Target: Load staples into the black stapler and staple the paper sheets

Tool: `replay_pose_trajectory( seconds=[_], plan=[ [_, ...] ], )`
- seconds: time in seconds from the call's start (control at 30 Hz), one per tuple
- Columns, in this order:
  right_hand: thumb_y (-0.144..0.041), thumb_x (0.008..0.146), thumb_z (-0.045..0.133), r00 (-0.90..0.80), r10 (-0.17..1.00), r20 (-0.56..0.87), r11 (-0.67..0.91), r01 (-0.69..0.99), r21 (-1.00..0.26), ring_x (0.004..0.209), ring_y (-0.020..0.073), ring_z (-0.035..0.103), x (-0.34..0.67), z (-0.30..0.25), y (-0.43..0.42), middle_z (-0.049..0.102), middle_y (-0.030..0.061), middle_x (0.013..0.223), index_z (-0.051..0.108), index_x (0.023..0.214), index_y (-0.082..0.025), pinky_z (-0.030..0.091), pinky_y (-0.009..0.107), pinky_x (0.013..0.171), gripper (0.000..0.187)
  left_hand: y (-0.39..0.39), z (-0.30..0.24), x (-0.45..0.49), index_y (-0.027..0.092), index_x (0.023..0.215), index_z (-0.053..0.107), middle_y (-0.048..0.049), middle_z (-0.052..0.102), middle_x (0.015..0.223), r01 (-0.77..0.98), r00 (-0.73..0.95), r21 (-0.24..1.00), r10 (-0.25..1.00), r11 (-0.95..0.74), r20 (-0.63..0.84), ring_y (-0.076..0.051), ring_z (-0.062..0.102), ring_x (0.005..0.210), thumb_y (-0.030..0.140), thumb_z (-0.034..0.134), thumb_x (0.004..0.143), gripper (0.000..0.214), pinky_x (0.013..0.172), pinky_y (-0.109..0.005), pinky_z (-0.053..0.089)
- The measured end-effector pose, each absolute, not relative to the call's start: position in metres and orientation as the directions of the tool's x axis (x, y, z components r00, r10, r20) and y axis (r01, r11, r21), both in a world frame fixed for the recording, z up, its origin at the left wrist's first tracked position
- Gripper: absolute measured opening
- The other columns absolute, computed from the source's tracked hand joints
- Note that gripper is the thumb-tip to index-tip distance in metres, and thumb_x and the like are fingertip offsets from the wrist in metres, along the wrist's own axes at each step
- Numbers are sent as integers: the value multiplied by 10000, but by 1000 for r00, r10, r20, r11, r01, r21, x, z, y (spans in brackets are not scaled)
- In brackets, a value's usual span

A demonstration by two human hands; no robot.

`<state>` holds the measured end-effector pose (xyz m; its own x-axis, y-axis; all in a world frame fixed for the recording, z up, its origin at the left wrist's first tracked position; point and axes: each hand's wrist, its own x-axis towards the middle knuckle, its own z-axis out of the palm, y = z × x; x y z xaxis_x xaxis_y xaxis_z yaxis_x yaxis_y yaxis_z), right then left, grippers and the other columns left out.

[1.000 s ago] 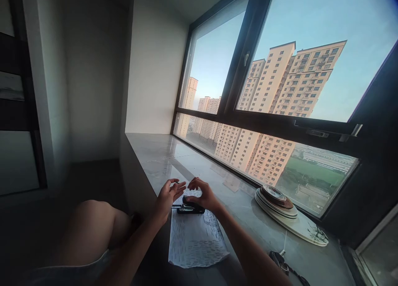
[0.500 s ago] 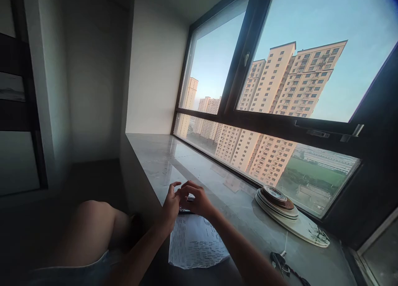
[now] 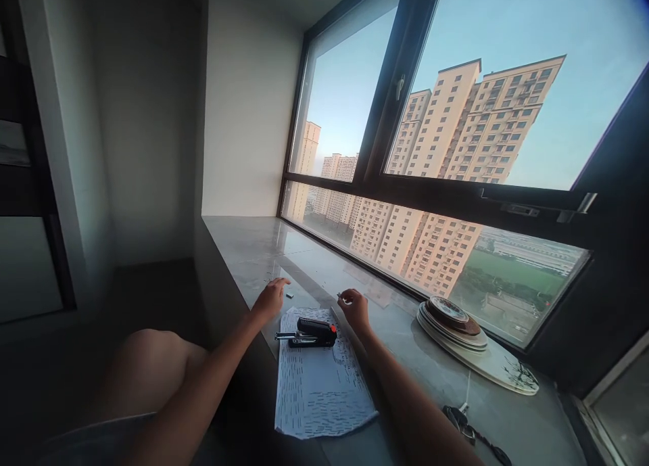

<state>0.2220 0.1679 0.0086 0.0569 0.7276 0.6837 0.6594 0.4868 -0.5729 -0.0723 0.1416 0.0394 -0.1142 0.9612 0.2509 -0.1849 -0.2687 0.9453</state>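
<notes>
A black stapler [image 3: 315, 331] with a red spot at its right end lies on a white sheet of paper [image 3: 329, 378], its metal magazine sticking out to the left. Rows of short dark marks, which look like staples, cover much of the sheet. Beyond the stapler, a small silvery block of staples [image 3: 289, 295] rests on the sill. My left hand [image 3: 272, 299] is just left of that block, fingers stretched out and holding nothing visible. To the right of the paper, my right hand [image 3: 353, 309] pinches a small silvery piece [image 3: 339, 295] that looks like a staple strip.
The grey stone windowsill [image 3: 238, 239] runs along the window [image 3: 370, 175]. A stack of plates [image 3: 456, 327] stands against the glass on the right, partly on an oval plate [image 3: 512, 375]. Keys with a braided cord [image 3: 469, 429] lie nearer me. My bent knee [image 3: 149, 358] is below left.
My hands, close together over the stapler before, have moved apart. The left went left, the right went right. The stapler and the staple block on the sill now show.
</notes>
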Motion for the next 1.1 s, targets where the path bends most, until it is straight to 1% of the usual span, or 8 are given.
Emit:
replay_pose_trajectory(
  seconds=[0.1,0.3,0.5,0.67,0.8,0.93,1.0,1.1],
  plan=[
    [-242,749,584,-18,774,633,464,697,-547,683,222,645,226,-10,177,710,96,760,732,729,-177,522,342,666,163,155,28,-63,229,719,656,-65,719,1057,-192,-47,961,980,-199,194,-170,554,1262,-113,563,695,356,1145,-261,294],
    [-141,731,562,-53,795,605,483,659,-577,785,218,700,228,-20,188,762,80,928,783,852,-200,558,347,772,259,145,7,-70,228,603,597,-80,678,844,-142,-135,979,983,-147,128,-235,528,1270,-109,578,691,348,1061,-282,375],
    [-147,778,505,80,788,610,426,644,-635,756,215,679,230,-14,184,752,89,888,763,891,-184,544,363,767,284,131,0,-86,230,555,544,-65,571,746,-31,-195,982,965,-186,176,-280,512,1207,-108,594,673,361,1017,-282,395],
    [-193,786,515,52,793,607,434,650,-624,742,212,661,227,-9,178,742,73,848,752,850,-188,521,357,763,246,117,-9,-92,252,713,611,-65,609,860,225,-218,935,921,-275,323,-279,546,1143,66,652,784,203,977,-291,444],
    [-242,815,498,33,792,610,464,616,-637,769,212,656,225,-5,173,740,74,884,746,884,-189,508,354,765,263,101,-6,-86,254,836,665,-32,651,799,58,-248,964,932,-259,265,-216,654,916,168,669,833,87,826,-242,503],
    [-257,820,504,8,785,619,497,589,-638,761,210,647,222,0,167,738,73,876,745,894,-186,494,340,739,262,87,13,-77,218,803,698,-41,702,775,-52,-162,969,959,-242,231,-208,683,803,207,773,746,95,794,-258,522],
    [-262,826,512,-19,786,618,517,567,-641,759,208,646,220,3,163,740,74,880,745,896,-185,489,326,714,255,80,24,-75,206,847,723,-55,729,821,52,-68,959,957,-279,283,-228,694,816,255,782,729,141,820,-295,533],
    [-253,844,506,-77,795,602,548,515,-659,777,204,659,214,6,158,745,75,889,745,923,-182,489,305,703,262,69,36,-75,212,987,734,-43,751,900,367,106,846,921,-386,374,-230,702,845,288,716,758,242,818,-325,546]
  ],
)
